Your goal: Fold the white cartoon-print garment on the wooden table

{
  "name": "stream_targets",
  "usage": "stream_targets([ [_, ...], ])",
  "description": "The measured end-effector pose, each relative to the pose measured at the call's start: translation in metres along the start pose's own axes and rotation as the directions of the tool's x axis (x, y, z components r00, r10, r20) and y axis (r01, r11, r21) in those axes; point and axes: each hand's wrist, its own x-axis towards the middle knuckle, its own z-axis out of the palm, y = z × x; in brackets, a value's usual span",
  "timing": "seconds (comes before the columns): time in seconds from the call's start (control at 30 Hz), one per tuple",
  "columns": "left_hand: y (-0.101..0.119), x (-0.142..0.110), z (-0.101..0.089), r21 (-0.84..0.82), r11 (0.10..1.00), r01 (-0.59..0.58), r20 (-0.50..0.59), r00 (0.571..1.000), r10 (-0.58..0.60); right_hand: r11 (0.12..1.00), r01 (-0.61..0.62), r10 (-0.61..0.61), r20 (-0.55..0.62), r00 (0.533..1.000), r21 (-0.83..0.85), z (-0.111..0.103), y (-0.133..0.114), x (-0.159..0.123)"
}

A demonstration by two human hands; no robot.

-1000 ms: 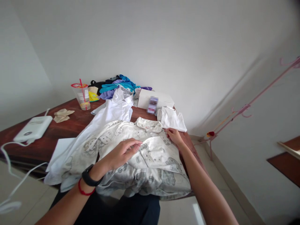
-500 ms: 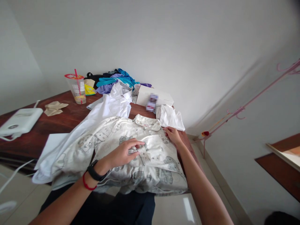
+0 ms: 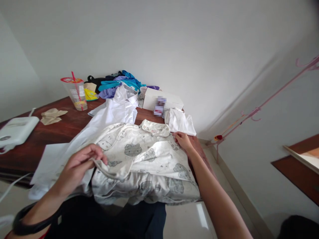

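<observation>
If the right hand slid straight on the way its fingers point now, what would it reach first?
The right hand rests at the printed pyjama top's collar, fingers pointing up and left. Going straight on, it would probably cross the collar and then meet the white shirt; depth is hard to judge.

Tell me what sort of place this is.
Probably a room in a home, used for sorting laundry: a wooden table against a plain wall carries a cartoon-print garment, a white shirt and a heap of coloured clothes, with a lidded drink cup beside them.
</observation>
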Motion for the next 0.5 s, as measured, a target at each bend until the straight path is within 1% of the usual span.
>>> stream_targets([
  [0.03, -0.004, -0.002, -0.007, 0.042, 0.998, 0.052, -0.068, 0.996, -0.049, 1.0, -0.006, 0.006, -0.002, 1.0, 0.002, 0.0, -0.001, 0.0],
  [0.07, -0.007, -0.004, -0.012, 0.09, 0.992, 0.085, -0.1, 0.992, -0.076, 1.0, -0.012, 0.012, -0.005, 1.0, 0.005, 0.0, -0.002, -0.001],
  [0.1, -0.01, -0.007, -0.015, 0.139, 0.985, 0.1, -0.111, 0.99, -0.085, 1.0, -0.016, 0.016, -0.008, 1.0, 0.007, 0.0, -0.003, -0.001],
  [0.17, -0.013, -0.011, -0.016, 0.233, 0.968, 0.094, -0.118, 0.991, -0.067, 1.0, -0.021, 0.022, -0.015, 1.0, 0.012, 0.0, -0.005, -0.002],
  [0.23, -0.012, -0.015, -0.01, 0.319, 0.943, 0.09, -0.167, 0.985, -0.037, 1.0, -0.021, 0.022, -0.02, 1.0, 0.017, 0.0, -0.006, -0.002],
  [0.3, -0.008, -0.017, -0.001, 0.392, 0.913, 0.115, -0.234, 0.972, -0.022, 1.0, -0.02, 0.02, -0.02, 1.0, 0.019, 0.0, -0.006, -0.002],
  [0.33, -0.006, -0.016, 0.004, 0.424, 0.896, 0.131, -0.247, 0.969, -0.025, 1.0, -0.019, 0.019, -0.019, 1.0, 0.019, 0.0, -0.006, -0.002],
  [0.4, -0.002, -0.012, 0.012, 0.472, 0.872, 0.133, -0.235, 0.972, -0.02, 1.0, -0.018, 0.018, -0.014, 1.0, 0.014, 0.0, -0.006, -0.002],
  [0.47, -0.001, -0.006, 0.015, 0.496, 0.865, 0.073, -0.183, 0.983, 0.022, 1.0, -0.016, 0.016, -0.007, 1.0, 0.006, 0.0, -0.006, -0.002],
  [0.5, -0.001, -0.003, 0.015, 0.494, 0.869, 0.039, -0.174, 0.983, 0.055, 1.0, -0.015, 0.015, -0.003, 1.0, 0.003, 0.0, -0.006, -0.002],
])
